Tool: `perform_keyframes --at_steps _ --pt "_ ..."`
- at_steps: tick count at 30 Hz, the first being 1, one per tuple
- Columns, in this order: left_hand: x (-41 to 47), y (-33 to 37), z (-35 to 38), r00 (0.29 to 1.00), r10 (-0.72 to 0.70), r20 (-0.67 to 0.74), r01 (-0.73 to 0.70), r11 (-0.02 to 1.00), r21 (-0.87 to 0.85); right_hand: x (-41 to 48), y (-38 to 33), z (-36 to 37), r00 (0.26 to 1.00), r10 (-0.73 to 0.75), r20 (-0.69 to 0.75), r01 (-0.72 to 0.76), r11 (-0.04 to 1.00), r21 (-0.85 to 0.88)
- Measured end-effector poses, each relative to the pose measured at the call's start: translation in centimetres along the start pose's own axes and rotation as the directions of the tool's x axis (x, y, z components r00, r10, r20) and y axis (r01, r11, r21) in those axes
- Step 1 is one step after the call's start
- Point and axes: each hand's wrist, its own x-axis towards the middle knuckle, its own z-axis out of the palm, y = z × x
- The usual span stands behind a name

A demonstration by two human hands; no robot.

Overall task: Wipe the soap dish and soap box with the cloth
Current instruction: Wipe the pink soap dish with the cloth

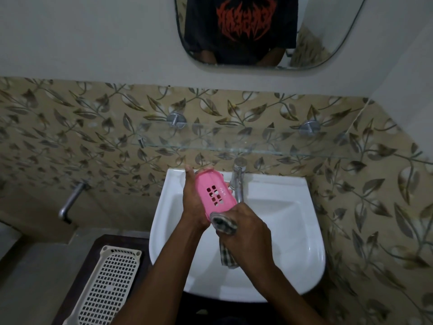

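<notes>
I am seeing jagged red lettering across a black shirt (241,26) reflected in the mirror (332,52). It is showing reversed and too stylised for me to read. A tiny mark is sitting beside the holes of the pink soap dish (212,184), too small to make out.

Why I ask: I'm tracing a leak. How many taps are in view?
2. The basin tap stands at the back of the white basin, beside the pink soap dish. The wall tap juts out left of the basin. Others could be hidden.
</notes>
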Motion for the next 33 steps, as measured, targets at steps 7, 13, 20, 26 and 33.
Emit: perform_keyframes --at_steps 7,13,20,26,33 --pt "-0.2 0.5 0.5 0.998 0.003 0.057 -0.002 1.000 -0.014 2.2 1.0 -1.2 0.969 0.106 -0.223 -0.105 0.994 0.017" --pt "-0.4 0.4 0.3 1.000 -0.005 0.016 0.006 1.000 -0.028 1.4 0.8 -0.7 0.989 0.026 -0.149 -0.029 0.999 -0.015" --pt "-0.5 0.5 0.6 0.998 -0.047 -0.039 0.047 0.999 -0.001 1.8 1.7 -2.2 0.987 -0.150 -0.065 0.140 0.981 -0.136" --pt "-1.6 -0.2 2.2 0.994 -0.106 -0.038 0.110 0.984 0.140 4.7 1.9 -2.7 0.930 -0.347 -0.121 0.281 0.883 -0.377" --pt "-1.8 0.6 2.4 0.995 -0.093 -0.033 0.096 0.990 0.101 3.1 2.4 -2.6 0.918 -0.392 -0.055 0.349 0.866 -0.358"
